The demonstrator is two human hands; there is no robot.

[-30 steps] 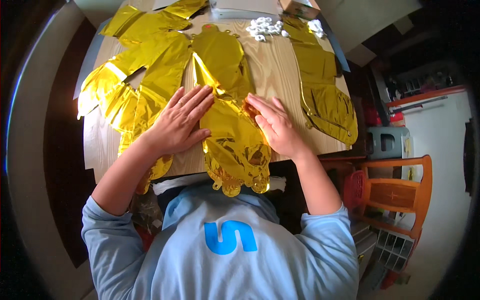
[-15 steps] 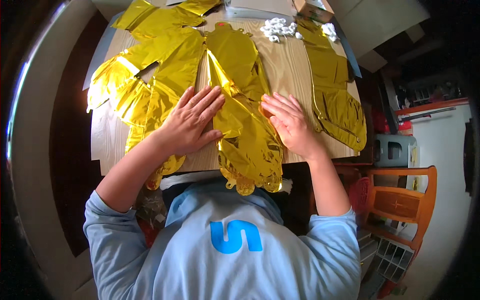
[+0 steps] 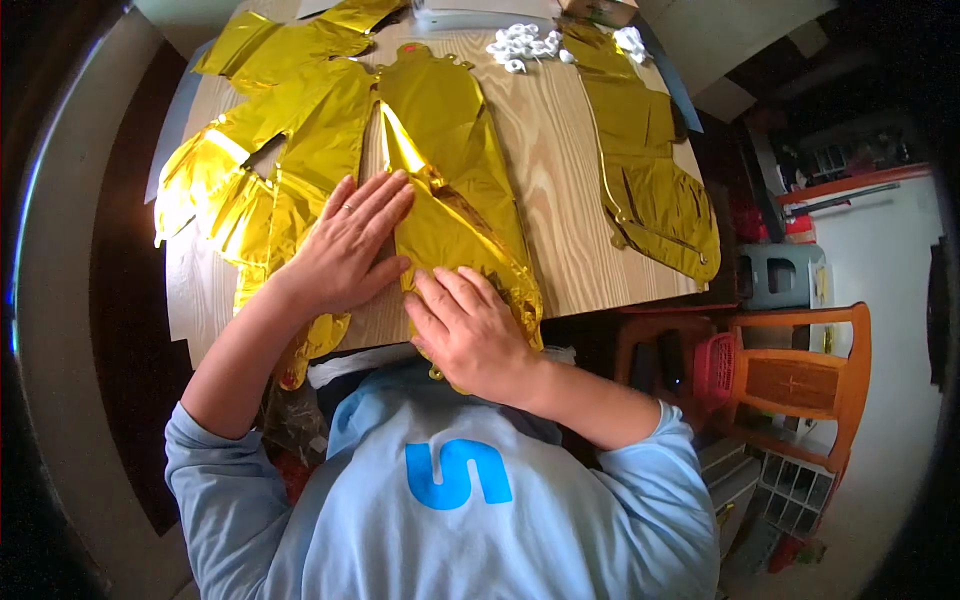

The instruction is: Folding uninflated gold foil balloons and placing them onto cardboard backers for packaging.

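Observation:
Several flat gold foil balloons lie on a light wooden table. The middle gold balloon runs from the far side to the near edge. My left hand lies flat on it with fingers spread, a ring on one finger. My right hand presses palm-down on the balloon's near end at the table edge. Neither hand grips anything.
More gold balloons cover the left of the table, and another gold balloon lies at the right. Small white pieces sit at the far edge. An orange wooden chair and a grey stool stand to the right.
My right hand has slid from the balloon's right side down to its near end at the table edge. The left hand has stayed flat on the foil.

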